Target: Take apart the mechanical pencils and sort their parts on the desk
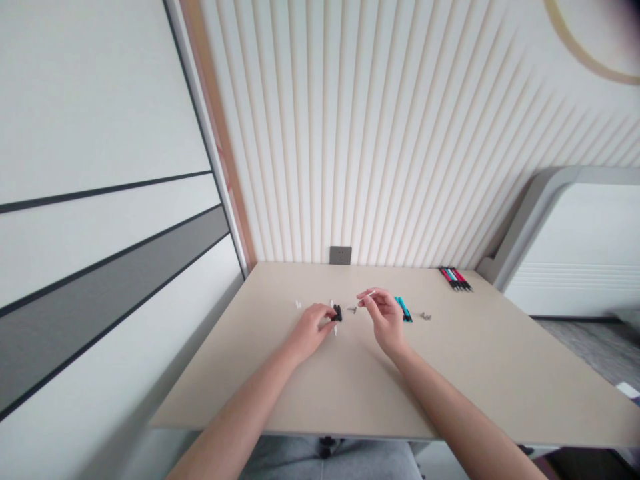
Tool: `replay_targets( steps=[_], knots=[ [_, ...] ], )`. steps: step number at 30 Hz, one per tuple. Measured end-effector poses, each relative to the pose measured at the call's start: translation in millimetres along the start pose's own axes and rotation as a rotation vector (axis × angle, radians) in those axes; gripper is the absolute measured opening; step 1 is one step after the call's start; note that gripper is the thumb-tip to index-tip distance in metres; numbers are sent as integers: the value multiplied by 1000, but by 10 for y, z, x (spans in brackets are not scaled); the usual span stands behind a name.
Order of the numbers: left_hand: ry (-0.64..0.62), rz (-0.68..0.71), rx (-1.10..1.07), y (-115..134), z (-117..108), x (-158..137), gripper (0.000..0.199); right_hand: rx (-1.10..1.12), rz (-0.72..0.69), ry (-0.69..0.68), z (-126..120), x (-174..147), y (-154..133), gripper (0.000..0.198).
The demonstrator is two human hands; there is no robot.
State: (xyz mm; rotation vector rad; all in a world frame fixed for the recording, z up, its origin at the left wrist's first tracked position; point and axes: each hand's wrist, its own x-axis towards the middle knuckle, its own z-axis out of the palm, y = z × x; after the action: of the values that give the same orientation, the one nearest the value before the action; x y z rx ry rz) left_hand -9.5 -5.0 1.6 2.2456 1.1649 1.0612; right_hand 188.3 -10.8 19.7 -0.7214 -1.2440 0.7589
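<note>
Over the table (310, 393) are the person's left hand (315, 327) and right hand (384, 319). Black pieces (338, 313) sit at the left hand's curved fingertips; whether it grips them cannot be told. Right of them, the right hand pinches a thin white stick (368, 295).

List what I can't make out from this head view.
Head view throughout:
Black pieces: too small to count, partly covered by the left hand.
White stick: its gripped part, hidden by the right hand.
Grey pieces: exact shape, too small and blurred.
Forearms: cut off by the bottom edge.
</note>
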Motion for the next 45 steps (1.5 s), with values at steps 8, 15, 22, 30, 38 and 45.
replay_targets(
  steps=[8,15,22,30,38,45],
  knots=[
    [3,29,5,-12,-2,3,9,8,-26,-105,38,-85,58,12],
    [3,39,20,-24,-3,-4,10,-10,-56,-86,16,-82,70,11],
    [6,45,16,-30,6,-6,9,-70,-68,-98,10,-98,71,11],
    [34,78,25,-39,11,-4,10,-354,-53,-307,37,-84,43,24],
    [30,102,97,-67,1,1,10,-397,-118,-286,-24,-75,121,16],
    [15,151,140,-40,-43,2,13,-467,-80,-193,-43,-47,135,20]
  ],
)
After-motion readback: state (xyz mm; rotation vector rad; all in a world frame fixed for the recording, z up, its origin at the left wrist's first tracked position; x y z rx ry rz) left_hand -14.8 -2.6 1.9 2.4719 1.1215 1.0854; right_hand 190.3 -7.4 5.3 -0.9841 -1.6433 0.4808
